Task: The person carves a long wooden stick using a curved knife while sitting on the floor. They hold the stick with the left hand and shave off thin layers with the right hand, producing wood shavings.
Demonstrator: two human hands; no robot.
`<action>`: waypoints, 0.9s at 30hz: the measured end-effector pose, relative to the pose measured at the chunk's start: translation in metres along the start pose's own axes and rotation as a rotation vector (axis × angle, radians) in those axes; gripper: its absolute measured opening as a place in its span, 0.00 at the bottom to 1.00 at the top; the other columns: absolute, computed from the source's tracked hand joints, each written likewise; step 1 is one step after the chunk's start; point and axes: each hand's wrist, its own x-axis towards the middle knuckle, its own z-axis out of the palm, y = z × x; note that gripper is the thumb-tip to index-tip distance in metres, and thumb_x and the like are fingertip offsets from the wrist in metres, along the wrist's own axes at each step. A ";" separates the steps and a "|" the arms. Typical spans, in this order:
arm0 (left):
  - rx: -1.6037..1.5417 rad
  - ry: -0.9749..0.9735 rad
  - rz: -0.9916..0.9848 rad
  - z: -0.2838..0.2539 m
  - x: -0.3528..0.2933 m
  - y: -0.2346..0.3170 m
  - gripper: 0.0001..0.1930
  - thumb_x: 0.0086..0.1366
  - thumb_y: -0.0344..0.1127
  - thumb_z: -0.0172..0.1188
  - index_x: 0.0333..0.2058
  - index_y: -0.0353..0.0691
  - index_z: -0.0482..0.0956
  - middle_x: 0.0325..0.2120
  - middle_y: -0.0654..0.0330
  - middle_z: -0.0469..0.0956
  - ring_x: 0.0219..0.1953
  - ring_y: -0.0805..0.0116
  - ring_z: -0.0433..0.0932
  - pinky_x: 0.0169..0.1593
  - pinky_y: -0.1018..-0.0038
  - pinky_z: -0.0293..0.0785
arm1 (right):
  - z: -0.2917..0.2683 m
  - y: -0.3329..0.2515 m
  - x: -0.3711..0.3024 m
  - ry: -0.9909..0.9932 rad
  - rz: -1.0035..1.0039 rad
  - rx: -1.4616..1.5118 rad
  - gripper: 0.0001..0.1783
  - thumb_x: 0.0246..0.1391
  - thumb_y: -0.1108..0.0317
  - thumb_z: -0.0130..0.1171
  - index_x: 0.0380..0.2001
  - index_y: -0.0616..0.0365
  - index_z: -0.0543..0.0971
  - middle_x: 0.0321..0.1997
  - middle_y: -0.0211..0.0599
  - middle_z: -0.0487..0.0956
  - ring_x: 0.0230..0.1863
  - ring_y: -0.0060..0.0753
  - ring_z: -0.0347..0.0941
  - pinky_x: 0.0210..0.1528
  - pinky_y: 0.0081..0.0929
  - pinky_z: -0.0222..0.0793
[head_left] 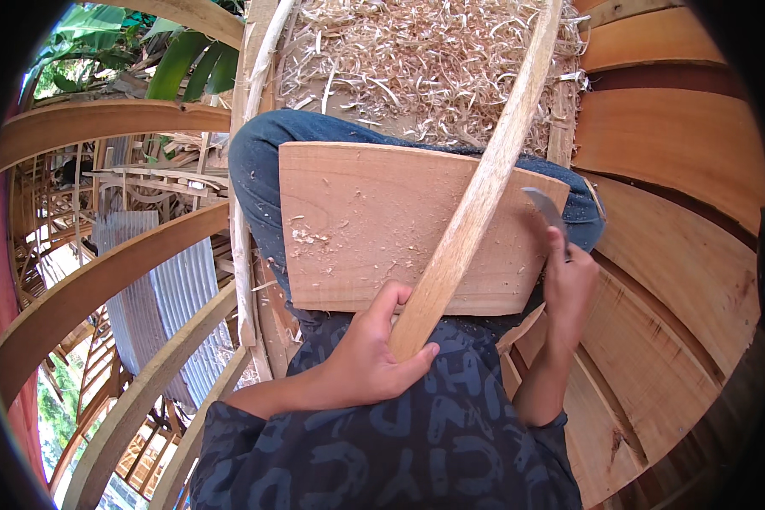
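Note:
A long pale wooden strip slants from my waist up to the far right, over a flat wooden board that rests across my lap. Its near end is gripped by my left hand, fingers wrapped round it. On the right, my right hand is closed round a small knife with a curved blade. The blade is over the board's right edge, apart from the strip; its handle is mostly hidden in my fist. A few wood shavings lie on the board.
Curly wood shavings cover the surface beyond my knees. Wide wooden planks curve along the right side. Curved wooden ribs stand at the left, with corrugated metal sheets and green leaves beyond them.

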 end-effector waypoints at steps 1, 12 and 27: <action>0.010 -0.003 0.049 -0.003 -0.001 -0.004 0.20 0.55 0.27 0.60 0.43 0.36 0.61 0.30 0.62 0.67 0.34 0.81 0.66 0.36 0.79 0.65 | -0.008 0.023 0.013 0.049 0.007 0.093 0.38 0.54 0.39 0.48 0.18 0.73 0.71 0.13 0.55 0.67 0.16 0.48 0.64 0.22 0.39 0.59; -0.198 -0.073 0.034 -0.002 0.010 0.006 0.18 0.56 0.26 0.58 0.43 0.37 0.61 0.36 0.63 0.67 0.41 0.81 0.64 0.45 0.80 0.62 | -0.009 -0.029 -0.072 -0.341 -0.536 0.434 0.30 0.44 0.43 0.60 0.14 0.64 0.72 0.11 0.46 0.67 0.14 0.49 0.67 0.18 0.34 0.60; -0.248 -0.027 -0.086 -0.002 0.007 0.012 0.21 0.56 0.27 0.60 0.45 0.37 0.61 0.37 0.65 0.65 0.40 0.81 0.63 0.44 0.81 0.61 | 0.012 -0.003 -0.039 0.055 -0.466 0.202 0.34 0.45 0.38 0.58 0.12 0.64 0.70 0.11 0.45 0.67 0.15 0.49 0.65 0.17 0.35 0.58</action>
